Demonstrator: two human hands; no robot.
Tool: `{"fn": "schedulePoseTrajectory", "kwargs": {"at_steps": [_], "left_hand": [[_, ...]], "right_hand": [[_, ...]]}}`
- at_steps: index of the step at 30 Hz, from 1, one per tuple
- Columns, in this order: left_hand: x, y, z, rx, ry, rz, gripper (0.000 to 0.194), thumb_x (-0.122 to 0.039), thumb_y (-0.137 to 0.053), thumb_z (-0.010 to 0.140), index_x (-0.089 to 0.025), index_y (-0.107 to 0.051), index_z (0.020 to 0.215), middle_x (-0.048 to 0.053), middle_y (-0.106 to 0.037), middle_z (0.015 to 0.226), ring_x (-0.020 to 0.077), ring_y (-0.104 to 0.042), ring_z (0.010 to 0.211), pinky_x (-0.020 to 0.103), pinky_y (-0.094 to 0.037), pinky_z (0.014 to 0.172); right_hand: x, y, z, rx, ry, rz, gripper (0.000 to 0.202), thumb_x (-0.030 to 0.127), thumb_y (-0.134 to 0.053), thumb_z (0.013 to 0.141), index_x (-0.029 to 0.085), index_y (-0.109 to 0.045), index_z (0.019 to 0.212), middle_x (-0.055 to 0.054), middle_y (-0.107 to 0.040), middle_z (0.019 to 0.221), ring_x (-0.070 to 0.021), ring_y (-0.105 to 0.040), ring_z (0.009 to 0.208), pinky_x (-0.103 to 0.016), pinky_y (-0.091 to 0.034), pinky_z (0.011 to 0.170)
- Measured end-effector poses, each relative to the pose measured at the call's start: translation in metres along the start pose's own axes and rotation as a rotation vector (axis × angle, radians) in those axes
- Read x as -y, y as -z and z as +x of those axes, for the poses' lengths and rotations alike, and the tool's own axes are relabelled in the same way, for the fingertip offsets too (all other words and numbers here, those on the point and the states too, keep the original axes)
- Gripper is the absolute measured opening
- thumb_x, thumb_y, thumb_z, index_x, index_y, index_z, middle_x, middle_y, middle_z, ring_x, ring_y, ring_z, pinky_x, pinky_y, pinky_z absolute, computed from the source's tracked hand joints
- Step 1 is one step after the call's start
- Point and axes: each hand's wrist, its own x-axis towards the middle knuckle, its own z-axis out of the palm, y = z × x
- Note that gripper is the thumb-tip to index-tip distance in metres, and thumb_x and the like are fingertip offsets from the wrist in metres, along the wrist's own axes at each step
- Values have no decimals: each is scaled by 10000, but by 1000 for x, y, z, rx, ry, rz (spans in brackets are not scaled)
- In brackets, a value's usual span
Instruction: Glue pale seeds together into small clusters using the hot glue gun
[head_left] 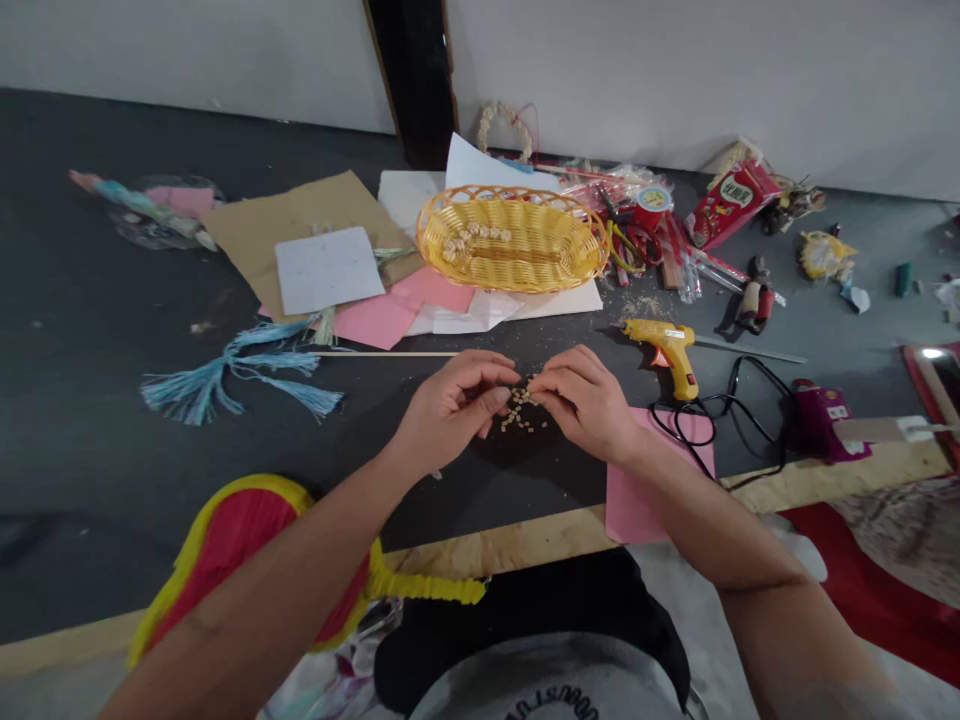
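Small beige pieces [517,418] lie in a loose pile on the dark table, between and just below my two hands. My left hand [461,398] is at the pile's left, its fingers curled and thumb drawn in towards them; whatever it holds is hidden. On the other side, my right hand [586,398] pinches with thumb and fingertips right at the pile's edge. What sits in that pinch is too small to make out. A thin pale stick [386,354] runs along the table behind my left hand.
Beyond my hands stands a yellow wicker basket [525,270] holding small pale pieces. A yellow glue gun [664,350] with a black cord [739,405] lies right. Blue tassels [202,385] lie left. Pink paper [622,500] is under my right forearm; a red-and-yellow padded shape [240,510] is near my left.
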Motion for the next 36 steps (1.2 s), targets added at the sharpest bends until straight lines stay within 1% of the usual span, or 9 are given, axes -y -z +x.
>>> {"fn": "schedulePoseTrajectory", "kwargs": {"at_steps": [2, 5, 9, 13, 18, 23, 28, 31, 36], "left_hand": [[-3, -2, -1, 82, 79, -103, 235, -363, -657, 865, -154, -727, 944, 118, -595, 1171, 78, -614, 580, 197, -500, 407], [-7, -4, -2, 135, 116, -155, 229, -372, -688, 845, -152, -739, 881, 105, -610, 1143, 51, -589, 539, 196, -525, 442], [-7, -3, -2, 103, 122, -164, 220, -369, -719, 824, -152, -743, 798, 85, -642, 1099, 24, -554, 477, 198, -531, 469], [-3, -4, 0, 62, 128, -218, 186, -346, -758, 789, -161, -761, 807, 72, -642, 1047, 37, -565, 479, 195, -513, 439], [-2, -5, 0, 31, 118, -234, 140, -295, -782, 754, -158, -758, 764, 59, -639, 985, 55, -580, 497, 198, -517, 439], [-2, -4, -1, 42, 125, -182, 85, -250, -757, 760, -166, -758, 749, 41, -651, 958, 43, -570, 502, 184, -510, 467], [-3, -3, 0, 41, 102, -124, 84, -252, -740, 772, -172, -753, 750, 41, -673, 958, 42, -563, 495, 186, -507, 479], [-4, -3, -1, 33, 87, -116, 96, -268, -753, 765, -172, -750, 761, 48, -675, 952, 56, -573, 515, 191, -510, 478], [-3, -2, 0, 55, 82, -130, 112, -290, -735, 794, -182, -763, 806, 47, -667, 951, 55, -573, 521, 194, -513, 488]], "right_hand": [[3, -1, 0, -99, 35, 37, 134, 196, -556, 961, 203, -680, 910, -50, -662, 865, -172, -602, 828, -332, -513, 756], [6, -3, 0, -127, 63, 56, 108, 179, -577, 948, 213, -677, 928, -45, -665, 872, -164, -609, 817, -321, -519, 735], [6, -4, -1, -110, 83, 62, 126, 152, -584, 935, 213, -689, 968, -53, -670, 887, -167, -619, 829, -319, -529, 739], [5, -4, -2, -106, 69, 77, 194, 110, -559, 928, 223, -686, 1021, -57, -687, 913, -171, -627, 843, -322, -544, 748], [5, -4, -1, -143, 28, 95, 167, 146, -567, 941, 217, -676, 1046, -55, -707, 901, -164, -649, 839, -317, -557, 767], [3, -8, -3, -135, 68, 109, 172, 133, -599, 921, 216, -709, 1023, -62, -707, 900, -161, -637, 827, -294, -556, 744], [3, -9, -4, -137, 92, 120, 126, 125, -606, 912, 191, -705, 954, -71, -714, 880, -162, -648, 827, -286, -564, 748], [5, -8, -3, -128, 89, 136, 102, 132, -615, 910, 192, -688, 947, -63, -718, 868, -159, -661, 832, -281, -572, 764], [6, -7, -3, -113, 51, 137, 114, 170, -589, 935, 203, -690, 975, -64, -722, 893, -154, -683, 846, -274, -590, 767]]}}
